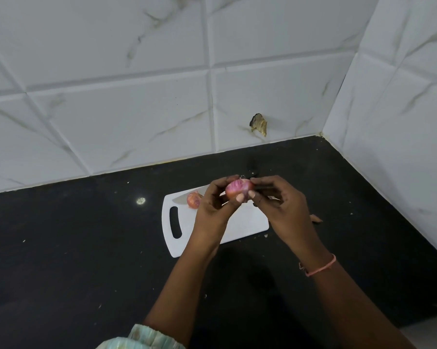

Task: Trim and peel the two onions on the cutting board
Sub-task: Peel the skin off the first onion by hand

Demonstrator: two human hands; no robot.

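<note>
A white cutting board [240, 227] with a handle slot lies on the black counter. Above the board, my left hand [212, 207] grips a partly peeled pink onion [237, 188] with thumb and fingers. From the right, my right hand [280, 205] pinches that onion's right end with its fingertips. A second onion [193, 199], still in its orange-brown skin, rests on the board's far left part. It sits beside a knife blade [187, 196] that lies flat and runs behind my left hand. The knife's handle is mostly hidden.
A brown scrap of peel [316, 219] lies on the black counter [86, 248] just right of the board. White marble-look tiled walls close off the back and the right side. A dried brown scrap [259, 124] sticks to the back wall. Small crumbs dot the counter.
</note>
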